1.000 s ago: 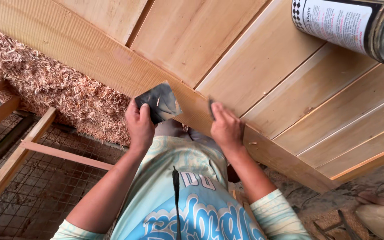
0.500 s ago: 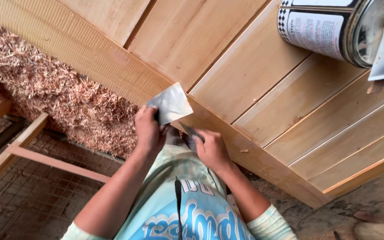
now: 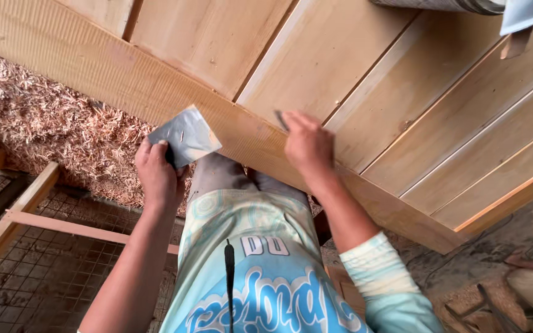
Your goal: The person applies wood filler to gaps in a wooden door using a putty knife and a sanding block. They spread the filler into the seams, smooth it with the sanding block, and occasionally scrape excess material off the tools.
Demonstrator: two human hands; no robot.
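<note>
My left hand grips a flat grey metal scraper blade, holding it up just below the edge of a large wooden panel. My right hand rests on the panel's thick edge board, fingers pinched around a small dark tool whose tip touches the wood. The panel is made of several pale planks with grooves between them.
A heap of wood shavings lies on the floor at left. A wooden frame with wire mesh sits lower left. A tin can and a pale card stand at the panel's top right edge. Debris and cables lie lower right.
My right hand rose from beside the left hand back onto the panel's edge board. My left hand with the scraper dropped slightly left. The view shifted, pushing the can toward the top.
</note>
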